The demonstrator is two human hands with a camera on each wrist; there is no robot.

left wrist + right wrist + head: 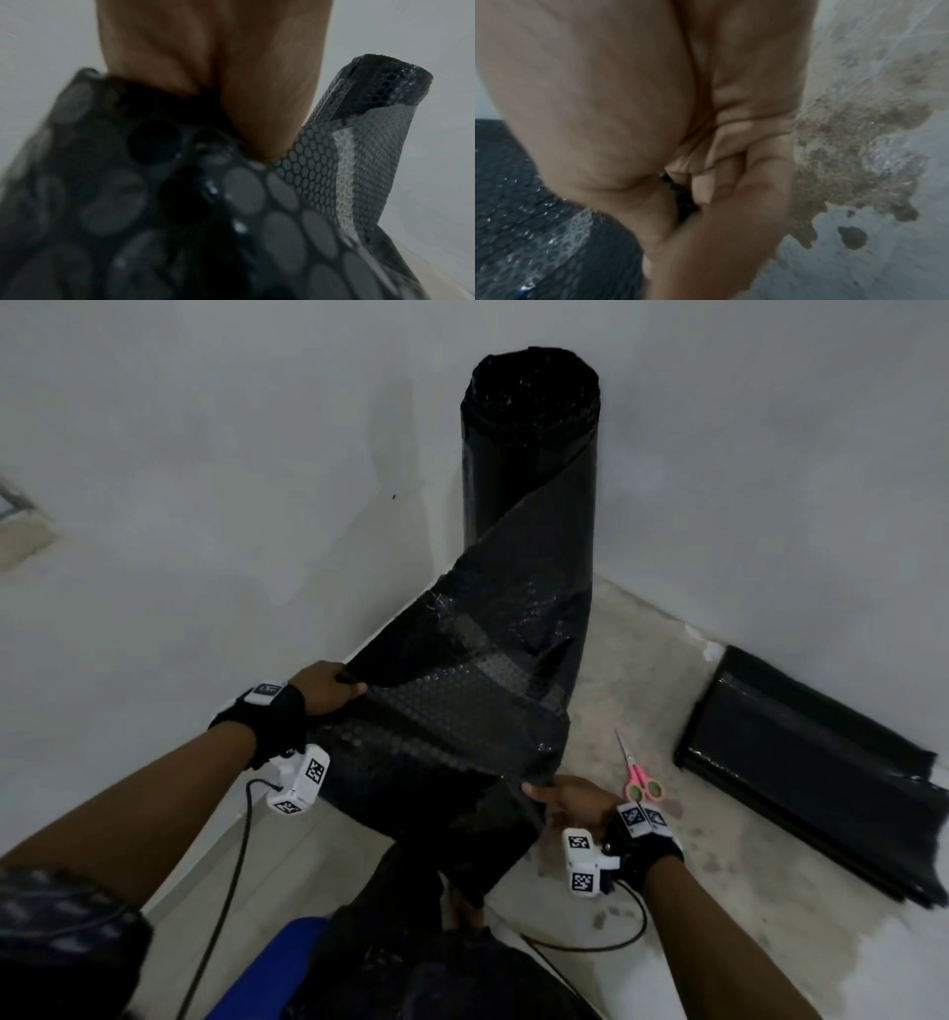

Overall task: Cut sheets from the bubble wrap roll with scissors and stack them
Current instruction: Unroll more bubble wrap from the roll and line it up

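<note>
Over on the left, a grey wall [179, 505] fills the scene, and low against it the left hand [326, 688] pinches the left edge of the pulled-out sheet [447, 711] of black bubble wrap; the left wrist view shows the thumb and fingers [270, 101] curled tight onto that bubbled edge. A black wrist strap with white tagged blocks [298, 778] sits behind the hand, and a dark cable [226, 891] hangs from it. At the near edge, a blue object [267, 973] shows beside the person's dark clothing. Moving toward the middle, the sheet runs slanting up and away to the bubble wrap roll [531, 454], which stands upright in the far corner where the two walls meet. The right hand [570, 801] grips the sheet's near right edge, fingers folded over the black film in the right wrist view [718, 182]. Just beside that hand on its right, pink-handled scissors [639, 775] lie flat on the stained floor [719, 891], blades pointing away, touched by neither hand. Farther right, a stack of cut sheets [811, 773] lies flat on the floor near the right-hand wall, well apart from the roll.
</note>
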